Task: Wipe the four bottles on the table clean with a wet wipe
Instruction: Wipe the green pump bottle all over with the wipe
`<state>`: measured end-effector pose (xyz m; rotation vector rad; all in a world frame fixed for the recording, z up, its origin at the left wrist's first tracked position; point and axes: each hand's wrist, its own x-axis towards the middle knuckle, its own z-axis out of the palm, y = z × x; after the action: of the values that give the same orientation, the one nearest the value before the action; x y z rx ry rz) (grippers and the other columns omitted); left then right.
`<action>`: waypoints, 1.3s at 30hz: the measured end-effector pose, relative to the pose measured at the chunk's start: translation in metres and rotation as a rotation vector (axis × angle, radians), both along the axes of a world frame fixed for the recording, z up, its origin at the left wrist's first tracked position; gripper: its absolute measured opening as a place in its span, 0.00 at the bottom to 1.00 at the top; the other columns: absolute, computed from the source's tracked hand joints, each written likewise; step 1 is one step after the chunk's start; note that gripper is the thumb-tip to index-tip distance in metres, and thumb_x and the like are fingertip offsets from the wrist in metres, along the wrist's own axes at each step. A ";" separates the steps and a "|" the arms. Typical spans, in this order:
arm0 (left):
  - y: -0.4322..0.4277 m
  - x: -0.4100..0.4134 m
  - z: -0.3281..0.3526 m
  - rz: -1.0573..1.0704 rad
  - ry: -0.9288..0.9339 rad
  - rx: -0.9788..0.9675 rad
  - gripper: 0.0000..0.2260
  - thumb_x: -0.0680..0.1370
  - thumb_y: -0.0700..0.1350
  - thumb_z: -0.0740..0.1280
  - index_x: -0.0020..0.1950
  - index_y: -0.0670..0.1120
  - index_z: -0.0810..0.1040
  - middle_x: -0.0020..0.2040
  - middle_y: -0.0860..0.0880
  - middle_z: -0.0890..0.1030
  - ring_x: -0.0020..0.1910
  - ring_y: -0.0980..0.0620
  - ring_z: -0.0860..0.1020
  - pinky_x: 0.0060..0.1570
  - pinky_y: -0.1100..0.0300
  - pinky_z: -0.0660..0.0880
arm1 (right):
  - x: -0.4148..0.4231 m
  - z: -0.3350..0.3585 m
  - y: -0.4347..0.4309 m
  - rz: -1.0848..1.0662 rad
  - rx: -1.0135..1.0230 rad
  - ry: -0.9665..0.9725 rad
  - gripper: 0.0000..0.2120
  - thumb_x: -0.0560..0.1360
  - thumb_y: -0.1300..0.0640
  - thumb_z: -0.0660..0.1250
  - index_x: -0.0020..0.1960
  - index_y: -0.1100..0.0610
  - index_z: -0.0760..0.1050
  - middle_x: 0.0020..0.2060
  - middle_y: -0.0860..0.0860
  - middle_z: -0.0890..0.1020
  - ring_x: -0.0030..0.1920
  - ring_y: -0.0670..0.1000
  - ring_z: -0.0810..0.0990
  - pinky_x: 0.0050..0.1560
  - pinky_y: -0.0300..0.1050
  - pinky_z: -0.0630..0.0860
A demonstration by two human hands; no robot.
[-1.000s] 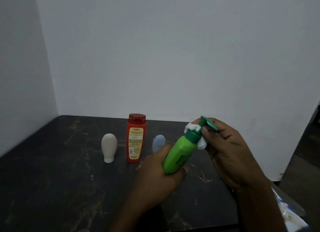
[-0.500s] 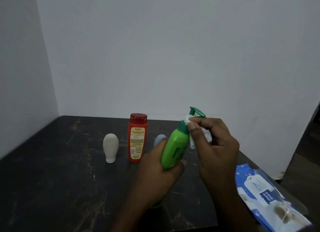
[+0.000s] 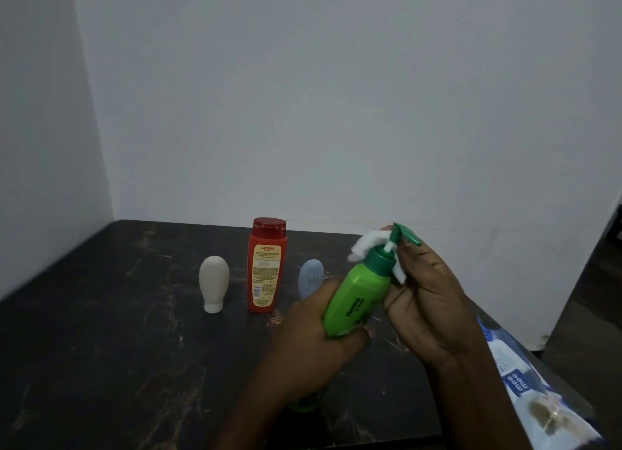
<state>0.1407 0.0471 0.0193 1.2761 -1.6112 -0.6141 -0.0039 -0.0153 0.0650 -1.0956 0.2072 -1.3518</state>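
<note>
My left hand (image 3: 313, 338) grips the lower body of a green pump bottle (image 3: 358, 295), which is tilted up and to the right above the table. My right hand (image 3: 427, 301) holds a white wet wipe (image 3: 368, 244) wrapped around the bottle's neck, under the dark green pump head. On the dark table (image 3: 101, 332) behind them stand a red bottle (image 3: 266, 264), a beige upside-down bottle (image 3: 213, 283) to its left, and a pale blue bottle (image 3: 311, 276) partly hidden by my left hand.
A blue and white wet wipe pack (image 3: 535, 385) lies at the table's right front edge. White walls close in the table at the back and left. A dark floor gap shows at the far right.
The green bottle has tipped further to the right and lower. My right hand turned from gripping over the neck to cupping it from the right, with the wipe now showing on the left of the pump.
</note>
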 end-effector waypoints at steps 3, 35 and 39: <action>0.000 0.004 0.000 -0.004 -0.003 -0.004 0.18 0.73 0.51 0.74 0.60 0.63 0.76 0.51 0.57 0.84 0.50 0.60 0.82 0.54 0.47 0.80 | -0.009 -0.001 0.001 0.103 0.024 0.009 0.16 0.79 0.62 0.56 0.52 0.62 0.84 0.50 0.61 0.84 0.54 0.58 0.83 0.62 0.52 0.78; 0.001 0.008 0.003 -0.056 0.105 0.034 0.17 0.74 0.50 0.75 0.60 0.61 0.77 0.51 0.54 0.84 0.51 0.56 0.83 0.56 0.44 0.80 | 0.017 0.001 0.010 -0.203 0.106 -0.034 0.11 0.76 0.61 0.65 0.56 0.61 0.80 0.51 0.58 0.85 0.50 0.54 0.84 0.47 0.46 0.82; 0.002 0.009 0.004 -0.102 0.092 0.073 0.15 0.73 0.49 0.75 0.58 0.59 0.78 0.49 0.52 0.85 0.50 0.53 0.84 0.55 0.42 0.80 | 0.012 0.004 0.008 -0.007 0.148 -0.140 0.20 0.76 0.64 0.63 0.66 0.68 0.73 0.61 0.64 0.80 0.58 0.57 0.81 0.54 0.48 0.82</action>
<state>0.1501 0.0494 0.0230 1.2065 -1.5973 -0.7902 0.0084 -0.0069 0.0686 -0.8740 0.2050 -1.3903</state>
